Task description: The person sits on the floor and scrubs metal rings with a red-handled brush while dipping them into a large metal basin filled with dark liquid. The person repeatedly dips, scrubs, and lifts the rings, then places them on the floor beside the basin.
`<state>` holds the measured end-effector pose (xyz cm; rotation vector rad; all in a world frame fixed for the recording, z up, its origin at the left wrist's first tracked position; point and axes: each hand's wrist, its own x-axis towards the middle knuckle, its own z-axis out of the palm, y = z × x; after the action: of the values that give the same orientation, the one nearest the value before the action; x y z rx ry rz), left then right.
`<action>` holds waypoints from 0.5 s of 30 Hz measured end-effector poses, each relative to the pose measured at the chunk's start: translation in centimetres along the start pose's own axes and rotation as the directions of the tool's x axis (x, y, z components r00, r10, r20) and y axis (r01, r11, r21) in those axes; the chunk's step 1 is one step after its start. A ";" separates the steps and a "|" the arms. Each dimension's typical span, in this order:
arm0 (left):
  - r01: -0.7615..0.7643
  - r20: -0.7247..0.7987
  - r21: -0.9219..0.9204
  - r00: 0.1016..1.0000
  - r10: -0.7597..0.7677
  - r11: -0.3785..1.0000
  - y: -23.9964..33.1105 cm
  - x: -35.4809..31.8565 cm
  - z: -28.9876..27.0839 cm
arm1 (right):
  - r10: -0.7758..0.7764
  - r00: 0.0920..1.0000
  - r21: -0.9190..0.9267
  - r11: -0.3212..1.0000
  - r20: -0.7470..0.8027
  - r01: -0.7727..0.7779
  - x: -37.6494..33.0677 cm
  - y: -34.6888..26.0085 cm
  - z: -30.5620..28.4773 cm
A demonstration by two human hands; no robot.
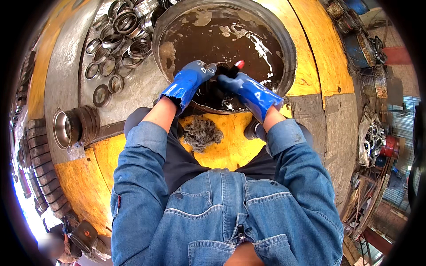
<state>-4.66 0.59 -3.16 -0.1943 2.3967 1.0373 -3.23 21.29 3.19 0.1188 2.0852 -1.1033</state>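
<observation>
Gripping a dark round part [220, 71] between them at upper centre of the head view, the gloved left hand [188, 80] and right hand [245, 87] close around it over the round metal basin [290, 48], probably so drips fall back into its murky brown liquid. Cleaned metal rings [116, 44] lie piled at upper left; a grey rag wad [202, 133] sits below.

Free room and obstacles. The round basin [290, 48] is holding dark liquid; its far half is lying open, while both gloved hands, left [188, 82] and right [248, 91], are crowding the near rim. Left of the basin, loose metal rings [117, 40] are covering the worktop [133, 95]. A grey wad [202, 133] is sitting between the forearms.
</observation>
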 end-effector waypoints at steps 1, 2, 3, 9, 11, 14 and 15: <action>-0.006 -0.013 0.008 1.000 0.006 1.000 0.2 -0.3 -0.1 | 0.016 0.999 0.220 0.976 -0.035 -0.008 -1.6 -0.8 0.2; -0.019 -0.018 0.017 1.000 0.019 1.000 0.7 -0.3 -0.1 | -0.010 0.999 0.420 0.907 -0.033 0.023 -1.5 0.4 0.3; -0.027 -0.027 0.026 0.999 0.028 0.999 0.9 -0.3 0.0 | -0.040 0.999 0.601 0.797 -0.032 0.051 -0.6 2.1 0.6; -0.072 -0.063 0.072 0.995 0.076 0.995 -0.2 0.4 0.8 | 0.548 0.805 0.968 -0.041 0.228 -0.246 6.6 4.2 -1.3; -0.089 -0.130 0.102 0.986 0.102 0.991 -0.2 1.3 1.3 | 0.376 0.901 0.962 0.075 0.218 -0.264 6.6 5.8 -0.9; -0.024 -0.145 0.106 0.989 0.039 0.994 0.0 0.6 1.1 | 0.110 0.992 0.651 0.758 -0.065 -0.041 3.1 5.6 0.7; 0.007 -0.142 0.099 0.990 0.007 0.995 0.2 -0.2 0.7 | -0.002 0.998 0.411 0.911 -0.069 0.030 0.4 4.2 0.4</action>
<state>-4.27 1.25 -3.29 -0.2404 2.5695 0.9290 -1.61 23.50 -0.07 0.3477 1.8825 -1.5573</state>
